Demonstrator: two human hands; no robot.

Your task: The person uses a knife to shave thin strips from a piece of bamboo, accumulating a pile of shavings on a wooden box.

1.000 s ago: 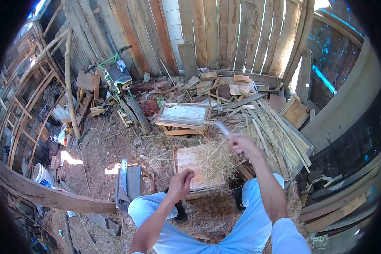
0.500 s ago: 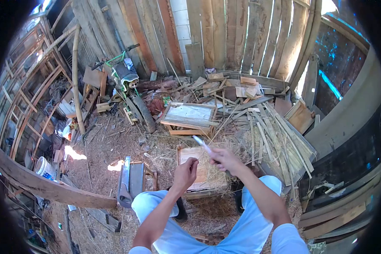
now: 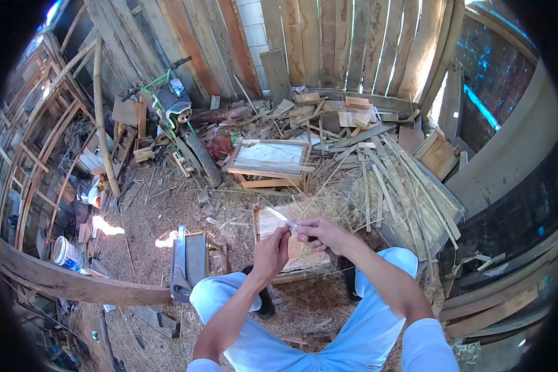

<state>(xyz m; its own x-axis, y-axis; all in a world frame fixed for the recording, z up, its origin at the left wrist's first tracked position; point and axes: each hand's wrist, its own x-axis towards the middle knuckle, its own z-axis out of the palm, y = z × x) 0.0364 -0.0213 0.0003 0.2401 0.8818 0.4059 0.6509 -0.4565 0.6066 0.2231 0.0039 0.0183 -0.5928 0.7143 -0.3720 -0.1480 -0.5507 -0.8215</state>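
Knife (image 3: 280,216), just 1, is gripped in the right hand (image 3: 322,235).

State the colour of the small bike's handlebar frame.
The handlebar frame is green, seen best in the head view.

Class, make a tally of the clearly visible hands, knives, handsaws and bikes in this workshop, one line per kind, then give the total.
Hands (left hand, right hand): 2
Knife: 1
Handsaw: 1
Bike: 1
Total: 5
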